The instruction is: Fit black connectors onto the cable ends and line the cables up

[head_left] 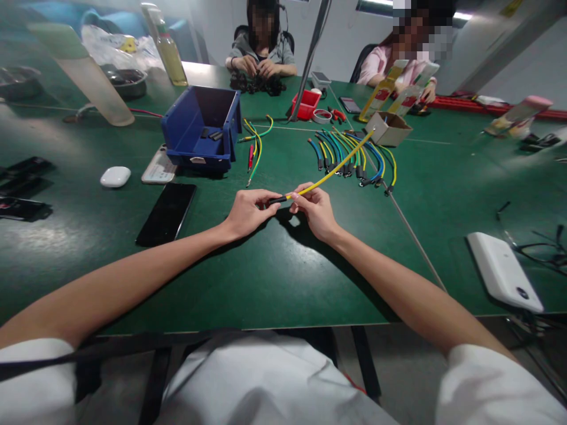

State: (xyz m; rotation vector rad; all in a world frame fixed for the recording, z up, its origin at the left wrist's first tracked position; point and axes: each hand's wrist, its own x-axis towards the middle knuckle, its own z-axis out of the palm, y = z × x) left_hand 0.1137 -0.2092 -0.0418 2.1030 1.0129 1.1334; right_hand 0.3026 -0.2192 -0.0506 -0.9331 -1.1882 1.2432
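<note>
- Left hand point(250, 213) pinches the black sleeve point(278, 200) of the yellow wire point(339, 169); right hand point(319, 215) grips the wire just beside it.
- Beyond the right hand, the wire arcs up and away (whether its tip touches the carton point(392, 131), I cannot tell).
- It looks light, springy and sturdy, perhaps slightly slick; the sleeved end seems the surest hold.
- Past the left hand sits a blue bin point(201, 161).

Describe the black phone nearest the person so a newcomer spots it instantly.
On the green table, find the blue bin. Between it and the person's left forearm lies a flat black phone. Its glossy dark face sets it apart from the pale phone and small, rounded white case nearby.
</note>
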